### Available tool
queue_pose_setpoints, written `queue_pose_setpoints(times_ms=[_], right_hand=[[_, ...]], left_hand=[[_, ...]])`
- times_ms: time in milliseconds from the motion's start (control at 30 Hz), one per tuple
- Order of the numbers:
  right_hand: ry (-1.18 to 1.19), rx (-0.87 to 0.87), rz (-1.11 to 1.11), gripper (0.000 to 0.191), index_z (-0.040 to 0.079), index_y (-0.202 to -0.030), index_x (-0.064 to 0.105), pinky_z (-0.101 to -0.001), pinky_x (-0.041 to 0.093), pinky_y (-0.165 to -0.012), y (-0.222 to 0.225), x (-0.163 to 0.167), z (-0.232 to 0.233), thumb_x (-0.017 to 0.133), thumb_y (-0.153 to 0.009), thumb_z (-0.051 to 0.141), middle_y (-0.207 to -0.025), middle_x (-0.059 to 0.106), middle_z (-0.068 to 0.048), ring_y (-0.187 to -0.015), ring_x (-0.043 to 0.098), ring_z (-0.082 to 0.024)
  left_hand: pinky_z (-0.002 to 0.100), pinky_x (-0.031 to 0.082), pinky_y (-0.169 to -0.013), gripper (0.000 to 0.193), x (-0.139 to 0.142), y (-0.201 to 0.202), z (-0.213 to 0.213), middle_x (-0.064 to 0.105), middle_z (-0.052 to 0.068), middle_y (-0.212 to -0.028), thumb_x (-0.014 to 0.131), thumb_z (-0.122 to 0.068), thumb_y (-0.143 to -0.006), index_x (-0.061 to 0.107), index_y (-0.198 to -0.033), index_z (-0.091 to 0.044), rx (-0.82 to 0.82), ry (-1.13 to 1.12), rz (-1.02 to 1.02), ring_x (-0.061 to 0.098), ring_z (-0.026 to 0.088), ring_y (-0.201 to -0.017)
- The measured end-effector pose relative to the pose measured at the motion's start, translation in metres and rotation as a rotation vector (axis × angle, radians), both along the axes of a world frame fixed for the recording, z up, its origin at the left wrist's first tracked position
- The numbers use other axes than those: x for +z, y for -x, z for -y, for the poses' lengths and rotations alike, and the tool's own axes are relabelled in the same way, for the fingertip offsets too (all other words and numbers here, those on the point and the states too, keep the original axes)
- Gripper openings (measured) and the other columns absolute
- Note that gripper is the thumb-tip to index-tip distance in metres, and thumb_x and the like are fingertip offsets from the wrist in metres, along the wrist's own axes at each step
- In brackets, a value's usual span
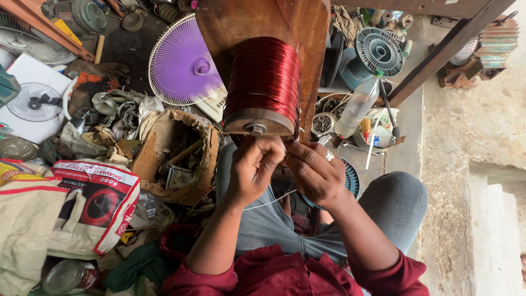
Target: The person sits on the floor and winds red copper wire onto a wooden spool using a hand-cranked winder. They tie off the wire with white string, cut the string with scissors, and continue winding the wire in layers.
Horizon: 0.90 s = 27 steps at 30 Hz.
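Hands meeting just under the spool of red enamelled wire (263, 82), which is sitting on a wooden stand (296, 33). We're pinching a thin wire strand (271, 201) with left hand (255, 170) fingers curled tight; right hand (316, 174), ring on, closing narrow on the same strand. Purple fan guard (181, 66) lying behind-left.

left hand (253, 170) fingertips: curled out of sight | wooden frame (263, 22): cut by top edge | thin wire (271, 201): hard to trace
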State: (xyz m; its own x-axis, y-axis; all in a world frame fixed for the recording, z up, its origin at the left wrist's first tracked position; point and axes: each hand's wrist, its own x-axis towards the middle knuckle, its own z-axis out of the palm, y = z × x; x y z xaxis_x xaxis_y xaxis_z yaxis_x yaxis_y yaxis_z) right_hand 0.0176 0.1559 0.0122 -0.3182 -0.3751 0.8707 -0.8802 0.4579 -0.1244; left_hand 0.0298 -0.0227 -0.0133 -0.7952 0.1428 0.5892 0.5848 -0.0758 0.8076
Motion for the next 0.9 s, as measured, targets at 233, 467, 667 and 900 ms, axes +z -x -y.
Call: queue_pose_setpoints(times_ms=[233,467,667,900], right_hand=[[0.026,0.085,-0.021,0.017,-0.004,-0.094,0.070,-0.0368,0.059,-0.071,0.000,-0.007,0.001,0.081,-0.082,-0.001,-0.106,0.071,-0.019,-0.091,0.072,-0.034],[0.052,0.121,-0.008,0.019,-0.002,-0.095,0.073,-0.0321,0.057,-0.068,-0.007,-0.020,0.000,0.085,-0.082,0.004,-0.105,0.074,-0.018,-0.093,0.075,-0.032],[0.086,0.198,0.091,0.023,-0.004,-0.099,0.073,-0.0392,0.060,-0.080,-0.010,-0.020,-0.008,0.083,-0.080,0.003,-0.106,0.072,-0.018,-0.095,0.073,-0.035],[0.053,0.190,0.112,0.020,-0.001,-0.096,0.072,-0.0382,0.060,-0.079,-0.010,-0.011,-0.014,0.083,-0.079,0.000,-0.107,0.072,-0.015,-0.096,0.073,-0.033]], left_hand=[[0.024,0.059,-0.066,0.024,0.027,0.000,0.005,0.077,0.006,-0.086,0.066,-0.023,-0.099,0.073,-0.105,0.000,0.240,0.312,0.381,0.074,0.009,-0.076],[0.025,0.059,-0.077,0.026,0.021,0.003,0.018,0.072,0.008,-0.103,0.066,-0.022,-0.104,0.071,-0.110,0.003,-0.081,0.088,0.309,0.068,0.011,-0.092],[0.025,0.059,-0.077,0.033,0.013,-0.003,0.014,0.066,0.010,-0.093,0.081,-0.023,-0.096,0.062,-0.097,0.003,-0.093,0.042,0.264,0.069,0.012,-0.086],[0.021,0.054,-0.057,0.032,0.023,0.000,0.010,0.074,0.004,-0.074,0.075,-0.030,-0.096,0.074,-0.092,0.002,0.068,0.258,0.228,0.069,0.007,-0.064]])
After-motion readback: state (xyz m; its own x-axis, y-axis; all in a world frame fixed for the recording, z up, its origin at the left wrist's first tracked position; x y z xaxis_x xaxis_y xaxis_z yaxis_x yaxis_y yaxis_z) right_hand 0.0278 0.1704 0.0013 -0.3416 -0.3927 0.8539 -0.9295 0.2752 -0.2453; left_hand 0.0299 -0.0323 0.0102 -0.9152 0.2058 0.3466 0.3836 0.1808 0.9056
